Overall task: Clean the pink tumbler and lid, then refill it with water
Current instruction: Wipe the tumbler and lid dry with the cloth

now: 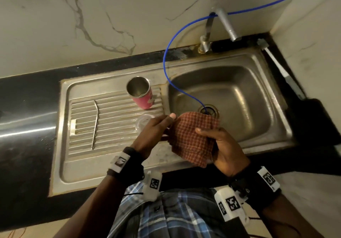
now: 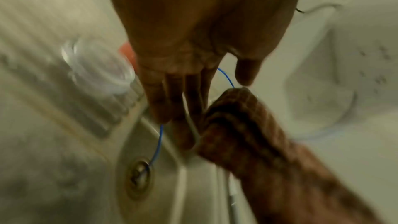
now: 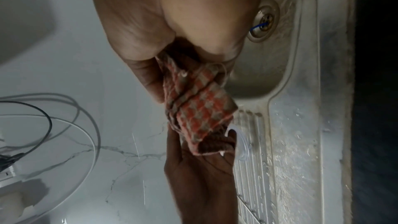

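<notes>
The pink tumbler stands upright and uncovered on the ribbed drainboard, apart from both hands. Its clear lid lies flat just in front of it, partly behind my left hand; the left wrist view shows the lid blurred. My right hand grips an orange checked cloth above the sink's front rim, thumb on top. The left hand's straight fingers lie against the cloth, thumb at its upper edge. In the right wrist view the cloth runs from my right hand onto the left palm.
The steel sink basin has a thin blue tube running into its drain. A tap stands at the back. A bent metal rod lies on the drainboard. Black counter surrounds the sink.
</notes>
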Demonstrator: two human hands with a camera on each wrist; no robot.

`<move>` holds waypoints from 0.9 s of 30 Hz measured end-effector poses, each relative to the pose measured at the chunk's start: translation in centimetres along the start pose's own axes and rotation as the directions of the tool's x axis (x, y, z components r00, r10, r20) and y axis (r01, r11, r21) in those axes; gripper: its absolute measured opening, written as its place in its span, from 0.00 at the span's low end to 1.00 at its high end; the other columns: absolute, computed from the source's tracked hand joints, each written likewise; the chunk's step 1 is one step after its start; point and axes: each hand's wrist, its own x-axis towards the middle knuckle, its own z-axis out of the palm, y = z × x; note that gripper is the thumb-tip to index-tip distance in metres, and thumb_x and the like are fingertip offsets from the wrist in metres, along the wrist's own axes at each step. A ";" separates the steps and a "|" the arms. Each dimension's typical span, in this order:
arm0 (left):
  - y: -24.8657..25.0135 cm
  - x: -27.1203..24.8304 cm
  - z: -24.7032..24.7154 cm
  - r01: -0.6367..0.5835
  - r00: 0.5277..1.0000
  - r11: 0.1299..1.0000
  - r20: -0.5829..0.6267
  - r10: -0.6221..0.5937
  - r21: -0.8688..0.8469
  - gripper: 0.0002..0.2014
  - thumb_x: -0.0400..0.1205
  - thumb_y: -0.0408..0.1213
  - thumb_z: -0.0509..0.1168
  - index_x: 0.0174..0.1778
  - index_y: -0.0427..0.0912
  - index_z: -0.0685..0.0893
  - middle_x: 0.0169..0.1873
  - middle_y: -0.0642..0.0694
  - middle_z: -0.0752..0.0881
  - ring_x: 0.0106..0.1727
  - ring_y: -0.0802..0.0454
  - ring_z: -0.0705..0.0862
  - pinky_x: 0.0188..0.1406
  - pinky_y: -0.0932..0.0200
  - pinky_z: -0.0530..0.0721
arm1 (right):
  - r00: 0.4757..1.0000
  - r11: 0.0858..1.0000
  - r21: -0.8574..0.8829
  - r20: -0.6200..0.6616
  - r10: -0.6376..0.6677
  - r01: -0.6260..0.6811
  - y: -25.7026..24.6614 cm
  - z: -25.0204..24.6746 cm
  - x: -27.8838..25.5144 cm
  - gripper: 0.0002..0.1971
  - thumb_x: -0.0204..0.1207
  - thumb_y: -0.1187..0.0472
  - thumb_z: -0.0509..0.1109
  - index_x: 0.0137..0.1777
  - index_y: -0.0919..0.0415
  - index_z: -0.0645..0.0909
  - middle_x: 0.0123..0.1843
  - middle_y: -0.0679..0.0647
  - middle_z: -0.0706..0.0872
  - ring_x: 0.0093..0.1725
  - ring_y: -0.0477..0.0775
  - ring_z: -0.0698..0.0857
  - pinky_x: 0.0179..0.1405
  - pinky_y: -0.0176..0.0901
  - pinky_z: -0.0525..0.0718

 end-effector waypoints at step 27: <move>11.1 16.2 33.7 -0.576 0.776 0.559 0.615 0.144 0.596 0.21 0.88 0.37 0.71 0.78 0.46 0.82 0.63 0.47 0.87 0.62 0.48 0.86 0.62 0.56 0.81 | 0.662 0.908 0.012 -0.689 -0.296 0.419 -11.3 -25.7 -7.5 0.14 0.88 0.66 0.65 0.67 0.54 0.87 0.60 0.56 0.94 0.59 0.60 0.92 0.53 0.58 0.92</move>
